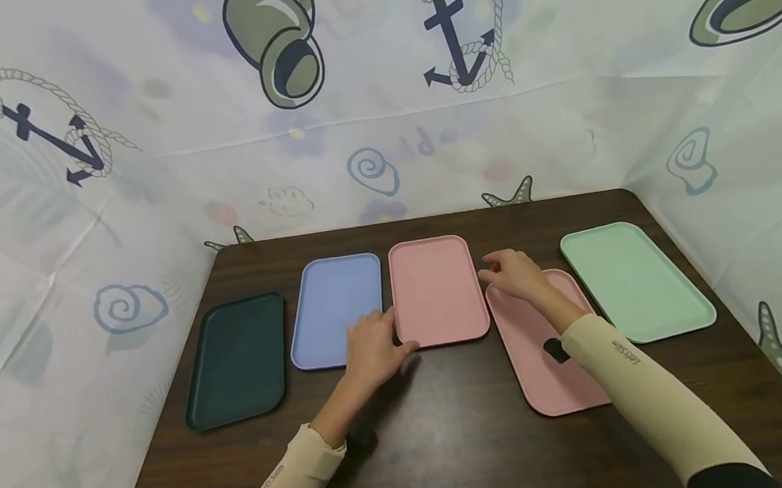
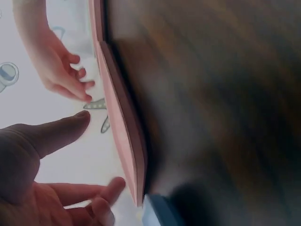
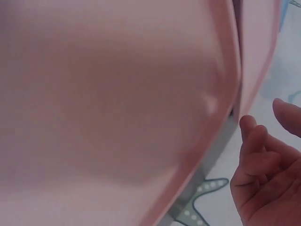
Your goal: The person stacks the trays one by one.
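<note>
A pink tray [image 1: 439, 289] lies in the middle of the row. My left hand [image 1: 373, 352] is at its near left corner, over the edge of the blue tray [image 1: 337, 306]; in the left wrist view the thumb [image 2: 63, 129] and fingers stand apart with nothing between them. My right hand [image 1: 516, 273] hovers over the far left corner of a second pink tray [image 1: 537, 369], close to the middle tray's right edge. In the right wrist view its fingers [image 3: 256, 150] bend loosely, thumb apart, holding nothing. The right forearm hides part of that second tray.
A dark green tray [image 1: 238, 362] lies at the left and a mint green tray [image 1: 638, 279] at the right. All rest on a dark wooden table [image 1: 454, 432]. A patterned white cloth [image 1: 426, 146] hangs behind the table and along its sides.
</note>
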Demonstrator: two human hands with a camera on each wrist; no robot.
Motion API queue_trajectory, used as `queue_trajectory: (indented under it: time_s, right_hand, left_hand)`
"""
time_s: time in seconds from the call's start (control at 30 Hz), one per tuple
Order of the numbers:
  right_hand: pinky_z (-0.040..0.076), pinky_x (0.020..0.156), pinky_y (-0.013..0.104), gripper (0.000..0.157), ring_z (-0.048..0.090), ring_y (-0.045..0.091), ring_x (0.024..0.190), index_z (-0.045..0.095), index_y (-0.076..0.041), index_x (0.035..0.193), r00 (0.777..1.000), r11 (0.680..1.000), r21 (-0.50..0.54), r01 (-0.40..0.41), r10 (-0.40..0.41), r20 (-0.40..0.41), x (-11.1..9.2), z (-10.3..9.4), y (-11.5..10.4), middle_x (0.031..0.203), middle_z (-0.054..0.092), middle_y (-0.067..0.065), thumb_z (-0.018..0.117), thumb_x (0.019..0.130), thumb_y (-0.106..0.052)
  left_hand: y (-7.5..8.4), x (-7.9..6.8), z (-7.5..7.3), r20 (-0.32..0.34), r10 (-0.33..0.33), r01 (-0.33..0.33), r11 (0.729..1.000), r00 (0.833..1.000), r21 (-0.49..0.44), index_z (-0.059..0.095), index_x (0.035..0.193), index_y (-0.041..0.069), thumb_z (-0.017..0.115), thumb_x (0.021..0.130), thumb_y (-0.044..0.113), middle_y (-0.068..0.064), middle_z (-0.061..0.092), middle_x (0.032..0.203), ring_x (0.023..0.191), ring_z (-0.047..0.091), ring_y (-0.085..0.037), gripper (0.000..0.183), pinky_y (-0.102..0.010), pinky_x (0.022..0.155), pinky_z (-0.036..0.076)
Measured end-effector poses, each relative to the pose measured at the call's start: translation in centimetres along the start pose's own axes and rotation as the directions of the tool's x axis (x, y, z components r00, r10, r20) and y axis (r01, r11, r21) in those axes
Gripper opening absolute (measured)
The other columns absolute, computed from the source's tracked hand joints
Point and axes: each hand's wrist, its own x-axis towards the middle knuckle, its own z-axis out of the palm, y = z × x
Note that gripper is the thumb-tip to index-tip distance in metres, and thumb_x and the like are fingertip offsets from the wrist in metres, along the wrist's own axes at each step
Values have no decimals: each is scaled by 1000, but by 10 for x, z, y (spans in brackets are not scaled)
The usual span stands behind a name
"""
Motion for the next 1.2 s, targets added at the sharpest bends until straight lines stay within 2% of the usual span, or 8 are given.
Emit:
queue_trajectory:
  time_s: [0.13, 0.27, 0.37, 0.63, 0.87, 1.13, 1.2]
  right_hand:
    - [49, 79, 48, 45, 64, 29, 97, 61, -1, 131, 999, 999, -29, -39, 40, 32, 9, 10, -2, 107, 69, 13, 62, 95, -28]
    - [49, 77, 49, 43, 64, 27, 95, 64, -1, 127, 997, 998, -51, -48, 51, 57, 14, 15, -5, 109, 70, 13, 63, 94, -28]
    - [49, 76, 50, 42, 65, 27, 94, 65, -1, 125, 997, 996, -69, -55, 59, 52, 16, 17, -7, 109, 70, 13, 64, 93, -28]
    - [48, 78, 52, 41, 62, 28, 92, 67, -5, 125, 992, 989, -110, -100, 108, 70, 21, 22, -6, 110, 69, 12, 62, 87, -23]
    - [47, 73, 47, 40, 60, 25, 84, 67, -3, 123, 992, 992, -87, -93, 99, 77, 24, 23, -5, 102, 70, 10, 63, 87, -19]
    - [49, 80, 53, 40, 62, 33, 104, 67, -5, 124, 992, 992, -60, -115, 118, 48, 28, 20, -5, 119, 66, 16, 62, 87, -20]
    - [49, 80, 54, 40, 62, 34, 104, 67, -5, 124, 991, 991, -58, -123, 126, 49, 30, 19, -4, 120, 66, 16, 62, 87, -20]
  left_hand:
    - [5, -6, 6, 0, -30, 29, 997, 1000, 68, 66, 108, 7, 84, 70, 51, -10, 63, 92, 82, 55, -31, 62, -43, 66, 35]
    - [7, -9, 10, -3, -50, 50, 996, 999, 79, 65, 95, 8, 87, 65, 51, -9, 61, 87, 77, 52, -29, 57, -42, 65, 33]
    - [8, -9, 13, 8, -64, 64, 995, 998, 74, 65, 92, 8, 87, 64, 52, -9, 61, 84, 77, 52, -29, 57, -43, 66, 33]
    - [8, -7, 18, 20, -103, 102, 993, 994, 53, 65, 92, 8, 87, 66, 50, -10, 61, 84, 78, 53, -30, 54, -42, 66, 32]
    - [4, -4, 23, -13, -110, 110, 993, 994, 36, 63, 86, 10, 87, 69, 46, -8, 60, 80, 74, 53, -29, 46, -41, 65, 31]
    - [0, 5, 22, -8, -126, 126, 992, 992, 7, 66, 89, 11, 87, 70, 44, -7, 59, 79, 75, 53, -29, 43, -41, 63, 32]
    - [0, 9, 22, -5, -121, 121, 993, 993, 0, 67, 90, 12, 86, 71, 44, -6, 59, 78, 75, 53, -29, 42, -40, 63, 32]
